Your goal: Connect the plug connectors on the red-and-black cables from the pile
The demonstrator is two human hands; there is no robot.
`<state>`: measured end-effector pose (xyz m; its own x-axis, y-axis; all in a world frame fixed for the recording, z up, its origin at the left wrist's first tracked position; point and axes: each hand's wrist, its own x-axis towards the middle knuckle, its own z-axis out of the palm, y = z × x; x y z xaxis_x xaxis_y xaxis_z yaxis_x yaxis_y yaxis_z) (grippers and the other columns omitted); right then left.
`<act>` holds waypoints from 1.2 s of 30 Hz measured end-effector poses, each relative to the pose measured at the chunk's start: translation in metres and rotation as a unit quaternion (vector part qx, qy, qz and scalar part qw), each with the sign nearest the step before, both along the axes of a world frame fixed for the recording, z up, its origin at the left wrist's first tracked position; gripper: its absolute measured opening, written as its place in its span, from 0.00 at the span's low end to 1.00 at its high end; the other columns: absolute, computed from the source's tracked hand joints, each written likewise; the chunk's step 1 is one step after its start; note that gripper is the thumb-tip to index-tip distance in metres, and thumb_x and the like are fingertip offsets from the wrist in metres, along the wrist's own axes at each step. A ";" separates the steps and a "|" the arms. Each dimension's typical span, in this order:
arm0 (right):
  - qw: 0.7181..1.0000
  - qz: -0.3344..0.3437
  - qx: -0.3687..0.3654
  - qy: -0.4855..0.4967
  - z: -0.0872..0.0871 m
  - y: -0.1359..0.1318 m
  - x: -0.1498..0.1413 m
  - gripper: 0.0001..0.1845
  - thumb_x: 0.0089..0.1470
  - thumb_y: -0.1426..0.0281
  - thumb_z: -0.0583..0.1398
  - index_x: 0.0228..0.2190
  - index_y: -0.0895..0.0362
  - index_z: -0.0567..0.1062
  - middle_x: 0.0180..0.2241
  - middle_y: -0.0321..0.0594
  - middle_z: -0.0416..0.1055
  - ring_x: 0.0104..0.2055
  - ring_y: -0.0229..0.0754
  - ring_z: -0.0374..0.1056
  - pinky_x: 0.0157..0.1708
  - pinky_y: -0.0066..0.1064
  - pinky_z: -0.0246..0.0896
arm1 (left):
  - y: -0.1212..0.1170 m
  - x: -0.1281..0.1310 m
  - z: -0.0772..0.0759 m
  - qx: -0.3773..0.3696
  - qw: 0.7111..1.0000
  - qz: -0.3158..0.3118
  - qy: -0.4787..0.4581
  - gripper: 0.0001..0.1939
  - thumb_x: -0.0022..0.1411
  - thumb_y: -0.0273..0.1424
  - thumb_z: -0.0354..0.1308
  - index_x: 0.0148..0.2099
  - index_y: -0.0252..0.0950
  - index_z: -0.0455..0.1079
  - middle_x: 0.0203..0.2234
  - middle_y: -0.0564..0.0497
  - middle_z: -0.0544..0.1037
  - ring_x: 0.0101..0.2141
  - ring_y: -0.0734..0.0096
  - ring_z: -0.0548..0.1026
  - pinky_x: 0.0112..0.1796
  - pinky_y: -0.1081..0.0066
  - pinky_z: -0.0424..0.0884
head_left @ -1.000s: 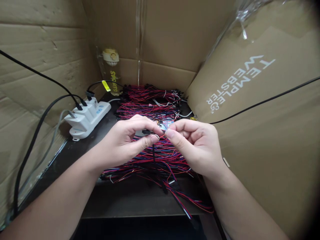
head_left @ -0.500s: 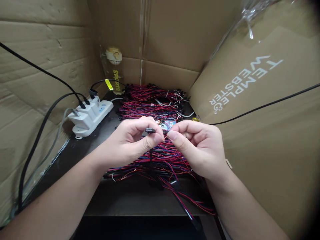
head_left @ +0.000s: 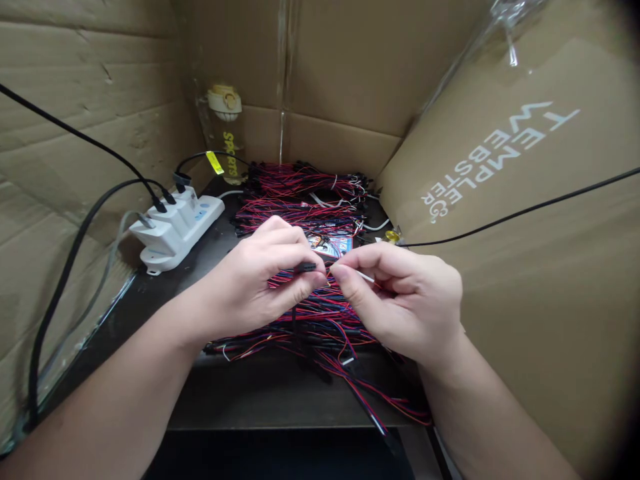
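My left hand [head_left: 273, 273] is closed on a black connector [head_left: 305, 267], which shows between thumb and forefinger; a black cable hangs down below it. Opposite, my right hand [head_left: 395, 293] pinches a thin wire between thumb and fingertip, its end close to the left fingertips. Across the right fingers lies a slim white piece [head_left: 366, 276], like a short tube or wire end; its exact kind is too small to make out. Beneath both hands spreads a pile of red, blue and black wires [head_left: 320, 313], partly hidden by them.
Further back lie more wire bundles [head_left: 300, 207] and a printed card [head_left: 335, 245]. A white power strip [head_left: 183, 230] with black plugs stands left, near a clear bottle [head_left: 230, 143]. Cardboard walls [head_left: 510, 267] enclose the table [head_left: 250, 400]. A black cord [head_left: 525, 208] crosses on the right.
My right hand has shifted slightly right, and a white slim piece now shows in its fingers. The left hand has turned a little, with the black connector still in it.
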<state>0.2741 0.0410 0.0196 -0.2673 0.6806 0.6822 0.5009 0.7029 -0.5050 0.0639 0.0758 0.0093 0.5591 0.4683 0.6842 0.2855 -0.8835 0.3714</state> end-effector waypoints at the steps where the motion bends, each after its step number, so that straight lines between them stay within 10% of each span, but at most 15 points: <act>1: 1.000 -0.011 0.024 -0.014 -0.001 0.000 0.000 0.03 0.60 0.74 0.65 0.32 0.58 0.79 0.21 0.30 0.73 0.18 0.28 0.60 0.17 0.21 0.56 | 0.001 0.001 -0.001 0.012 1.000 0.011 0.007 0.05 0.69 0.25 0.60 0.38 0.35 0.73 0.30 0.52 0.75 0.37 0.70 0.69 0.42 0.68 0.66; 8: 0.980 -0.063 0.149 -0.112 -0.013 0.001 -0.004 0.05 0.62 0.73 0.65 0.32 0.57 0.78 0.21 0.30 0.75 0.19 0.29 0.66 0.24 0.23 0.62 | -0.002 0.006 -0.004 -0.017 0.997 0.074 0.033 0.08 0.71 0.25 0.54 0.37 0.33 0.72 0.32 0.50 0.75 0.36 0.68 0.68 0.40 0.66 0.65; 19: 0.957 0.017 0.236 -0.165 -0.015 0.003 -0.009 0.04 0.61 0.79 0.64 0.37 0.60 0.75 0.23 0.35 0.77 0.21 0.33 0.71 0.25 0.27 0.66 | -0.008 0.005 0.005 -0.414 0.906 -0.014 -0.085 0.14 0.73 0.34 0.53 0.34 0.35 0.70 0.29 0.54 0.71 0.31 0.74 0.67 0.34 0.72 0.65; 26: 0.956 0.031 0.236 -0.171 -0.005 0.002 -0.004 0.06 0.60 0.80 0.64 0.37 0.58 0.75 0.20 0.33 0.75 0.19 0.34 0.67 0.22 0.28 0.63 | -0.007 0.004 0.011 -0.459 0.874 -0.063 -0.144 0.14 0.73 0.34 0.56 0.33 0.35 0.73 0.28 0.53 0.72 0.31 0.74 0.66 0.34 0.73 0.66; 32: 0.975 0.084 0.097 -0.182 0.004 0.005 0.001 0.10 0.62 0.78 0.60 0.30 0.55 0.76 0.16 0.28 0.70 0.14 0.29 0.60 0.17 0.25 0.57 | -0.007 0.002 0.012 -0.460 0.874 -0.067 -0.143 0.16 0.72 0.34 0.57 0.30 0.35 0.69 0.27 0.54 0.66 0.30 0.75 0.62 0.33 0.73 0.64; 36: 0.991 -0.001 0.100 -0.092 -0.007 0.002 -0.002 0.07 0.59 0.76 0.64 0.29 0.55 0.77 0.19 0.30 0.72 0.16 0.29 0.61 0.19 0.24 0.58 | -0.007 0.002 0.011 -0.443 0.884 -0.050 -0.139 0.15 0.71 0.34 0.57 0.30 0.35 0.69 0.25 0.56 0.65 0.29 0.76 0.61 0.31 0.74 0.61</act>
<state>0.2717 0.0434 0.0129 -0.3978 0.5367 0.7441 0.5729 0.7788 -0.2555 0.0656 0.0684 0.0208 0.4960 0.8469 0.1915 0.0115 -0.2269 0.9738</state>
